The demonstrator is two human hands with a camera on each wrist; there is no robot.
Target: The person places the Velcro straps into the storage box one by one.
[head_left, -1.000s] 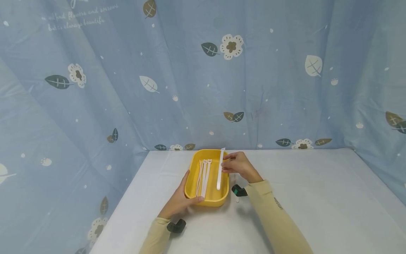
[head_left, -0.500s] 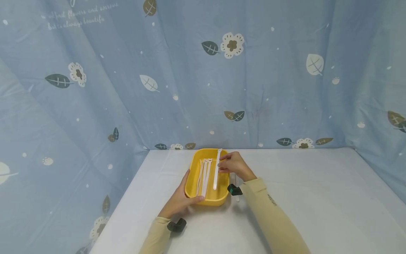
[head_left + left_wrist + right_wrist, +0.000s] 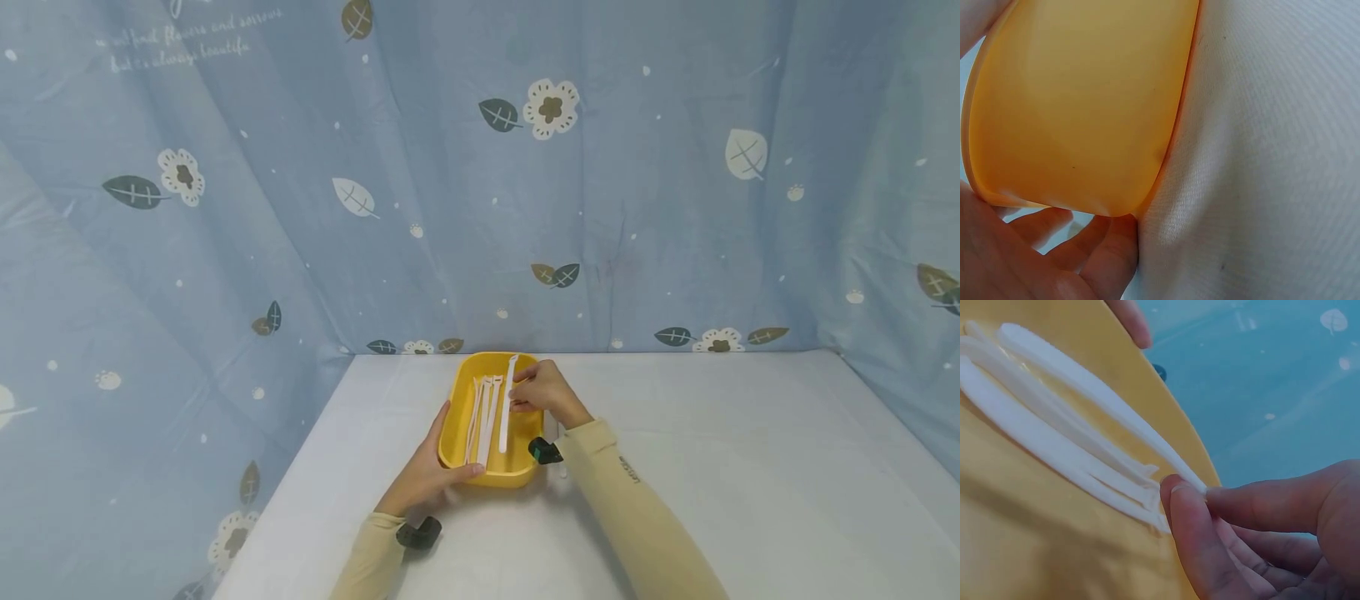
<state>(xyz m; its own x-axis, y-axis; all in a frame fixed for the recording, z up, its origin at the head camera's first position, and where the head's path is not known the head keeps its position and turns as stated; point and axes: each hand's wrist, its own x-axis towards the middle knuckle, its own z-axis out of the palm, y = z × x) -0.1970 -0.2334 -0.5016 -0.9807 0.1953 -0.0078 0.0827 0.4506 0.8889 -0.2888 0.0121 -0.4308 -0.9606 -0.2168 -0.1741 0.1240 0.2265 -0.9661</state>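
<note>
A yellow plastic tray (image 3: 517,477) stands on the white table. My left hand (image 3: 423,473) grips its near left corner, thumb over the rim and fingers along the outer wall, as the left wrist view shows from close up. Several white Velcro cable ties (image 3: 483,421) with slotted ends lie side by side in the tray's left half. Between thumb and fingertips my right hand (image 3: 551,392) pinches one more white Velcro cable tie (image 3: 506,417), lengthwise over the tray, just right of the others. In the right wrist view this pinched tie (image 3: 1085,381) runs alongside the rest.
A thin white strip (image 3: 563,471) lies on the table right of the tray, mostly hidden by the right forearm. Blue patterned cloth (image 3: 600,208) hangs behind the table and at both sides. The white tabletop (image 3: 750,467) extends to the right.
My right hand has moved left with the pinched Velcro cable tie, bringing it closer to the others in the tray. The left hand and tray have stayed in place.
</note>
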